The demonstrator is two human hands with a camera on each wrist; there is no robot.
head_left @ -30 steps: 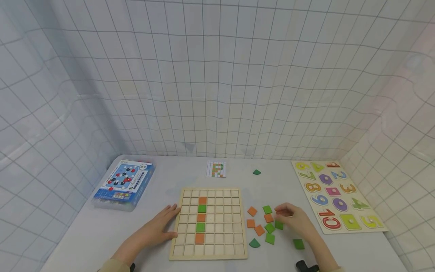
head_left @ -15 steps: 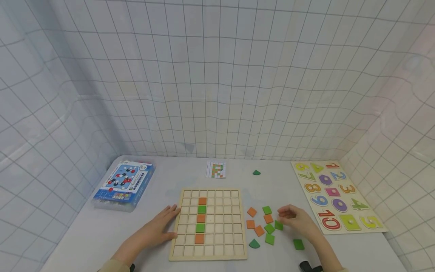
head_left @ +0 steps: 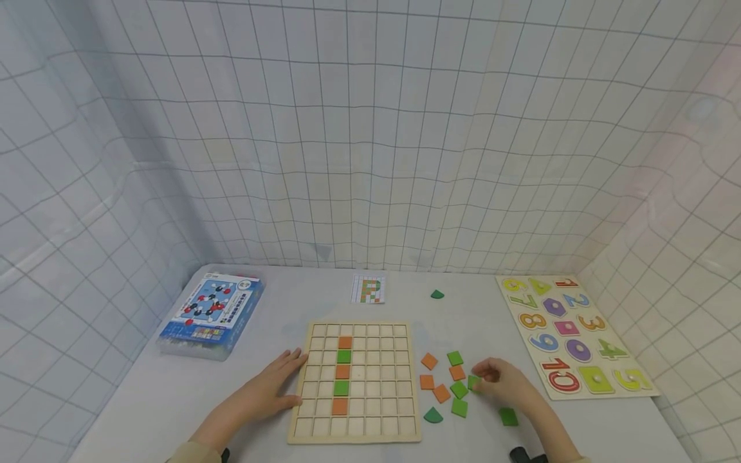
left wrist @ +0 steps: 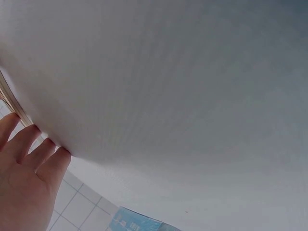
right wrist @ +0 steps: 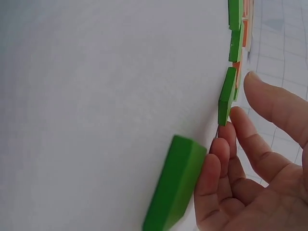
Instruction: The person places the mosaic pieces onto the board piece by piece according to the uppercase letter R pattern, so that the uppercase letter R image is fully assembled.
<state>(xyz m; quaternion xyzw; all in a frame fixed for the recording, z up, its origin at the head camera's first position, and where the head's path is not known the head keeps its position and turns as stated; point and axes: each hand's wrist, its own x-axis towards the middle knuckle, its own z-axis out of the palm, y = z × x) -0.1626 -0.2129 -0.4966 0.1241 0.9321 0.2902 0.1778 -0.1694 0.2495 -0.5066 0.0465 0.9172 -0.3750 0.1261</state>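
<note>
My left hand [head_left: 267, 389] rests at the left edge of a wooden grid board [head_left: 298, 432], thumb and fingers spread along its rim. A column of orange and green square tiles lies in the board, among them a green tile [head_left: 341, 388]. In the left wrist view the fingertips [left wrist: 61, 153] touch down beside the board's edge. My right hand [head_left: 505, 386] hovers low at a green square tile [right wrist: 227, 96]. In the right wrist view the index fingertip is at or very near this tile, while the thumb stands apart from it.
Loose orange and green tiles [head_left: 442, 393] lie right of the board, with a green quarter-circle piece [head_left: 433, 415] nearby. A pattern card [head_left: 368, 289] lies behind the board. A boxed set [head_left: 211, 312] stands left, a number puzzle [head_left: 573, 334] right. A separate green tile [head_left: 509, 417] lies near my right wrist.
My right hand has shifted slightly right, then lowered toward the green tile beside it, which its fingers now partly cover. The left hand and the board stay put.
</note>
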